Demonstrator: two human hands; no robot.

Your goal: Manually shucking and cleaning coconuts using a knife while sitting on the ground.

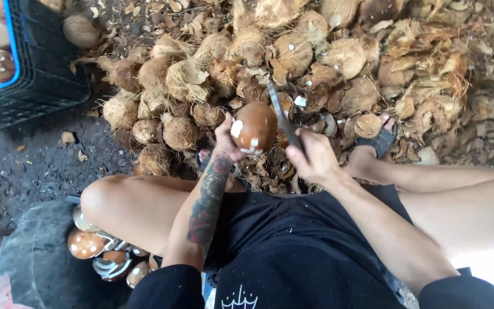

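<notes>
My left hand (225, 139) holds a round brown coconut (255, 127) with white shaved patches, raised in front of my knees. My right hand (314, 155) grips the handle of a long knife (281, 114), whose blade runs up along the right side of the coconut. Both forearms reach out over my black shorts. My feet rest among the husk scraps below the coconut.
A heap of fibrous unpeeled coconuts (184, 80) and loose husk pieces (424, 86) covers the ground ahead. A black crate with a blue rim (35, 80) at the upper left holds peeled coconuts. A dark tub (35, 257) with several peeled coconuts (86, 244) sits by my left knee.
</notes>
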